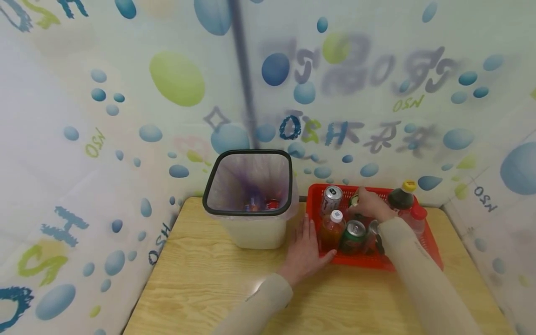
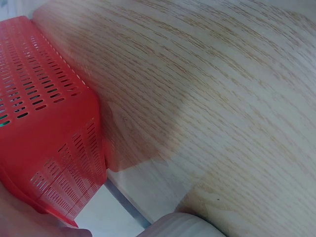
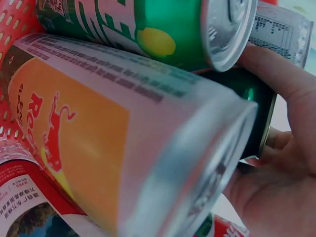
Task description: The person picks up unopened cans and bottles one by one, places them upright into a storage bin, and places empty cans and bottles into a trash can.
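My right hand reaches into a red plastic basket and grips a dark green can near its top, fingers and thumb on either side. In the right wrist view, a green can with a lemon picture and a silver-and-orange Red Bull can stand beside it. My left hand rests at the basket's left side, fingers extended along the rim and thumb spread toward the front. Around the right hand are a silver can, an orange drink bottle and a dark bottle with a yellow cap.
Left of the basket stands a white bin with a black rim and a liner, cans lying inside. A red-capped bottle is at the basket's right. The wooden table meets a patterned wall covering behind.
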Available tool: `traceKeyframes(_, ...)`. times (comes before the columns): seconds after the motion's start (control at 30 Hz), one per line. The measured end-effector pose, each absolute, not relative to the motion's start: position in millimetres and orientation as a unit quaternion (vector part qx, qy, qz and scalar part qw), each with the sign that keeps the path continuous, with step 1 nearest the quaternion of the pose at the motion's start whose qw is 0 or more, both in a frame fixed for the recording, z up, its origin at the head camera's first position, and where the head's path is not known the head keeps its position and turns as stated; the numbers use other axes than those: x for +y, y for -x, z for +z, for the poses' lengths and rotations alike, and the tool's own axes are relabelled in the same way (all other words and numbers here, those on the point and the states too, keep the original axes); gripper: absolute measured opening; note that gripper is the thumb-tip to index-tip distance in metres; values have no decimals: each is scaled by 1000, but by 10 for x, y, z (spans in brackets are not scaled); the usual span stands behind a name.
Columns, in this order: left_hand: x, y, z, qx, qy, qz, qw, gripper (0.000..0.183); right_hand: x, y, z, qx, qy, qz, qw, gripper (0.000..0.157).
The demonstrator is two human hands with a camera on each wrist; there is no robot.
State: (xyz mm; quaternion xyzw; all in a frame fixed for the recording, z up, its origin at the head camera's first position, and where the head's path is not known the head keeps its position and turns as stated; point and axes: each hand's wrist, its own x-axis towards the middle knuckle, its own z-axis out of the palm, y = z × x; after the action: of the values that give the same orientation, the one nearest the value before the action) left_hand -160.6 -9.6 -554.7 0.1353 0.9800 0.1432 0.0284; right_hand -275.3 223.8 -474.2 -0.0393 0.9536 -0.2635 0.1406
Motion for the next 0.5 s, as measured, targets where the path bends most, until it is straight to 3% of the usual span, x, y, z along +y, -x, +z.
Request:
traceKeyframes(0.27, -97, 1611, -5564, 979, -133, 150, 30, 111, 2263, 2810, -4841, 951, 62, -250, 173, 55)
traceKeyframes(0.5, -92, 1595, -5515, 981, -130, 137, 38, 110, 2298, 2844, -4921, 948, 70, -255, 180, 62)
